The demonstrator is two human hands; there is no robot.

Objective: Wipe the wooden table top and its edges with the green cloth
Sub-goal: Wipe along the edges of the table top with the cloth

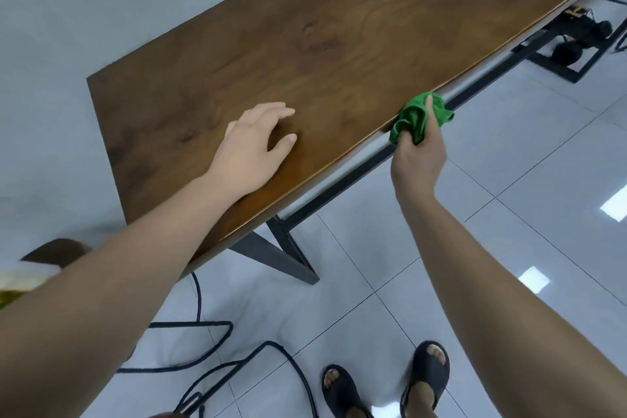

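Note:
A long dark wooden table top (339, 37) runs from the lower left to the upper right. My right hand (419, 156) grips a bunched green cloth (415, 117) and presses it against the table's near edge, about midway along. My left hand (252, 142) rests on the table top near its left end, fingers spread and holding nothing.
Black metal table legs (285, 258) stand under the near edge. Black cables (210, 349) loop over the white tiled floor by my sandalled feet (383, 380). More cables and dark gear (576, 41) lie under the table's far end. A brown chair seat (54, 249) is at the left.

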